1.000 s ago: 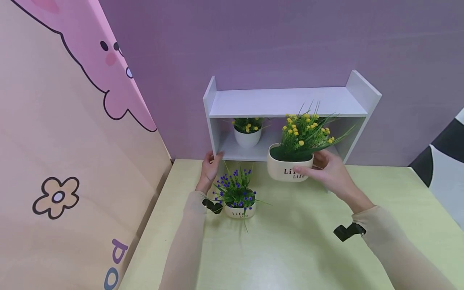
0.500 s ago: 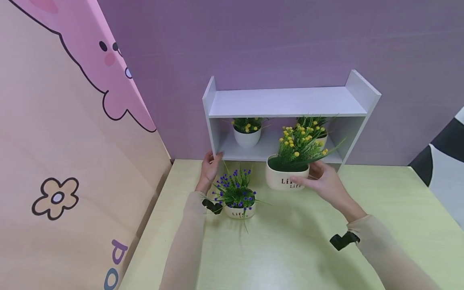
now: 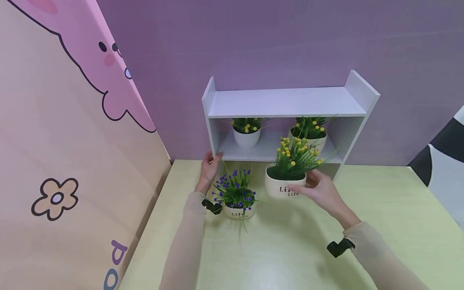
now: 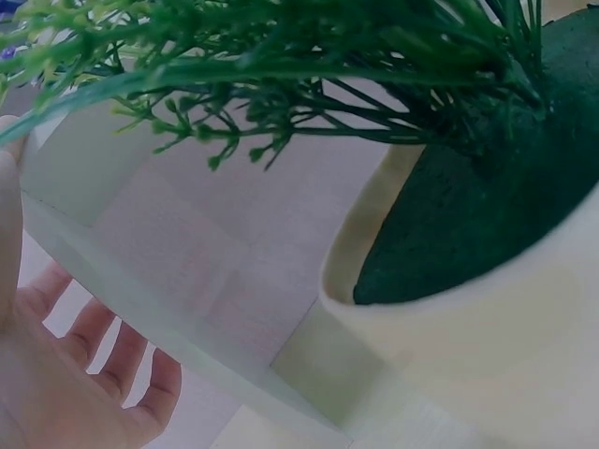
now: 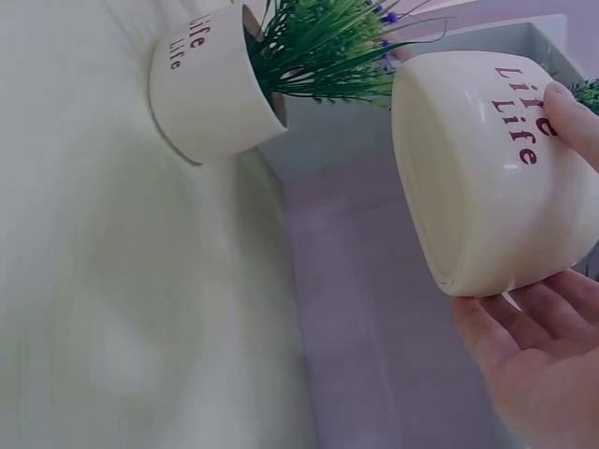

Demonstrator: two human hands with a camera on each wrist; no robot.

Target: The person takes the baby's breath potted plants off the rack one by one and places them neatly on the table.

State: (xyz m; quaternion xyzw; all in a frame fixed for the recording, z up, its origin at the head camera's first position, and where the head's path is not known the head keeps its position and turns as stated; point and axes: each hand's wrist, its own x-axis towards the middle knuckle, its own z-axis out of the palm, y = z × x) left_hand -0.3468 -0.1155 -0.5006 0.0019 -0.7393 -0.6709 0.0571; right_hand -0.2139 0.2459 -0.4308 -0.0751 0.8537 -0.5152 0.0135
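Note:
My right hand [image 3: 322, 192] grips the right end of a cream oval pot marked "Life" [image 3: 279, 187], thumb on the front, fingers behind. Yellow-flowered artificial greenery grows from it. The pot hangs above the table in front of the shelf, its underside showing in the right wrist view [image 5: 435, 196]. My left hand [image 3: 209, 170] holds the lower left side panel of the white shelf [image 3: 286, 102]; in the left wrist view its fingers [image 4: 112, 360] curl round the panel's edge. Close to that forearm, a blue-purple-flowered potted plant [image 3: 237, 197] stands on the table.
On the shelf's lower board, a white round pot with yellow flowers [image 3: 247, 137] stands left and a cream pot with yellow flowers [image 3: 316, 139] stands right. A purple wall [image 3: 275, 44] rises behind. A patterned wall [image 3: 72, 141] borders the pale table [image 3: 261, 249] at left.
My right hand has brought the yellow-flowered pot down, slightly left and nearer, uncovering the cream pot on the shelf's right side. The left hand keeps its place on the panel.

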